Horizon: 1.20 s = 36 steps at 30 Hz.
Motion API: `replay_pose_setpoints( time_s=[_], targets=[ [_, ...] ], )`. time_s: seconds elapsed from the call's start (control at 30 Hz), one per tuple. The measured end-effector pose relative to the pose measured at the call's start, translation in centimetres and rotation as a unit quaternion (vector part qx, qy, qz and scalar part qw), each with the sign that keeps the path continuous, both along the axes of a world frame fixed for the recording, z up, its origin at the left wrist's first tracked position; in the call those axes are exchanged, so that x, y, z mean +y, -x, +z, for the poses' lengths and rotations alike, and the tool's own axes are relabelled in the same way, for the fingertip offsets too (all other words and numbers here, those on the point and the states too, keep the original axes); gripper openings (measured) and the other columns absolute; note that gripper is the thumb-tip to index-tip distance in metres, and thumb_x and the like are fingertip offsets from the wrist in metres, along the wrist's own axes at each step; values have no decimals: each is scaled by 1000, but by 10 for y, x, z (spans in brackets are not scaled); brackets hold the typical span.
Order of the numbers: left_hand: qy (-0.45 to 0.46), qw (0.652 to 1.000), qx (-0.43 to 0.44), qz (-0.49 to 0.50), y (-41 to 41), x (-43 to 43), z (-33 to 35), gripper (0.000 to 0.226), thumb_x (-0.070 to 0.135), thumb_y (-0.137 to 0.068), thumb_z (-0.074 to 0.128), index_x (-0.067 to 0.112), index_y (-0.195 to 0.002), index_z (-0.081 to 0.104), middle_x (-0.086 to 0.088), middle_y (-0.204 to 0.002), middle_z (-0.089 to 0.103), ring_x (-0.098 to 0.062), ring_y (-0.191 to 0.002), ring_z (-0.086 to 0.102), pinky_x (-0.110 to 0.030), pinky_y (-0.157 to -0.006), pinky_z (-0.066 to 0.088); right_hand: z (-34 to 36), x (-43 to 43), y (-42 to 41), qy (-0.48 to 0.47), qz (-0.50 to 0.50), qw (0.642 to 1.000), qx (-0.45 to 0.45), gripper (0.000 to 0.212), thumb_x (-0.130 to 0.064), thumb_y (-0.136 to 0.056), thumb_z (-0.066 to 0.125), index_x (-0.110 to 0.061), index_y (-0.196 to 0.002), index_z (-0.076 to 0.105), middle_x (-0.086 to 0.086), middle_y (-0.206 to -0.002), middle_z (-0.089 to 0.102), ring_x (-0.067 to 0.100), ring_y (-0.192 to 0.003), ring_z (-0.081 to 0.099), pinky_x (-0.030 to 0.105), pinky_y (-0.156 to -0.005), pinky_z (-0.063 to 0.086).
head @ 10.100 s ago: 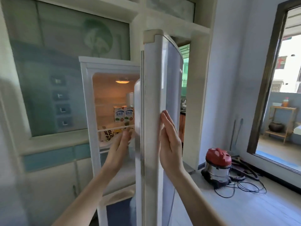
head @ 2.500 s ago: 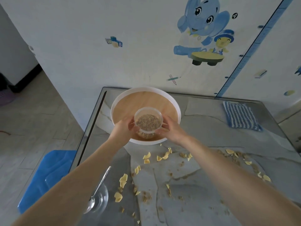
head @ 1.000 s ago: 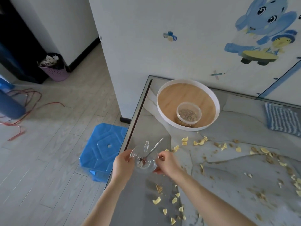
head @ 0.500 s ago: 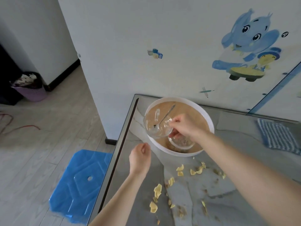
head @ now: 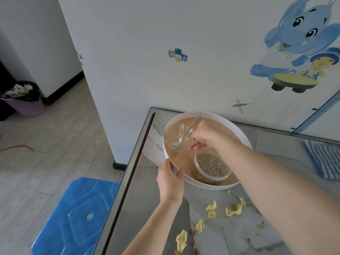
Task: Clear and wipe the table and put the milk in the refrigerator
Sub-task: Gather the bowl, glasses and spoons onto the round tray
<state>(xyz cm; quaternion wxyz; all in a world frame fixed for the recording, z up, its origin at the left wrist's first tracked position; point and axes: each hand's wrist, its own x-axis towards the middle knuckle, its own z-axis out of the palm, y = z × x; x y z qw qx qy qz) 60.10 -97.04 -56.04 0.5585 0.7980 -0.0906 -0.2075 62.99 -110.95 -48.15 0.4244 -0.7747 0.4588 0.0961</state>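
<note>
Yellow chips (head: pixel 211 210) and crumbs lie on the table (head: pixel 147 208) at lower centre, a blue stool (head: pixel 73 214) at lower left. Further up, the left hand (head: pixel 170 183) has its fingers clamped on the near rim of the white tray (head: pixel 244 142). Inside sits a tub (head: pixel 212 165) of grain. Beyond it the right hand (head: pixel 206 134) pinches a glass bowl (head: pixel 177 138) holding a spoon (head: pixel 181 138), over the tray's wooden floor. At far right lies a blue cloth (head: pixel 323 159)

The glossy marbled table (head: pixel 147 173) carries a round tray (head: pixel 244 140), scattered yellow scraps (head: pixel 211 208) and a blue-checked cloth (head: pixel 323 161).
</note>
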Motion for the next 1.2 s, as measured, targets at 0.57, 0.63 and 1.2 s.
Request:
replay_pose_setpoints(
  time_s=[0.57, 0.63, 1.2],
  targets=[
    [5, 1000, 6, -24, 7, 1, 2, 15, 10, -85, 59, 21, -93, 52, 1, -101, 60, -14, -95, 56, -27, -85, 47, 6, 1, 10, -10, 0, 1000, -29, 35, 11, -89, 42, 12, -123, 45, 24, -105, 59, 4, -21, 46, 16, -31, 43],
    [0, 1000, 11, -16, 4, 3, 3, 17, 10, -85, 60, 22, -91, 49, 0, -100, 60, -14, -93, 56, -25, -80, 44, 9, 0, 9, -7, -5, 999, -38, 33, 9, -89, 43, 11, -122, 46, 25, -122, 56, 5, -21, 46, 16, -31, 43],
    [-51, 987, 23, -153, 105, 41, 64, 20, 22, -88, 55, 14, -105, 58, 4, -96, 58, -18, -98, 57, -29, -84, 42, 64, 13, 188, -13, -52, 997, -62, 10, -7, -93, 48, 0, -98, 54, 15, -82, 63, 20, -64, 62, 27, -62, 54]
  ],
)
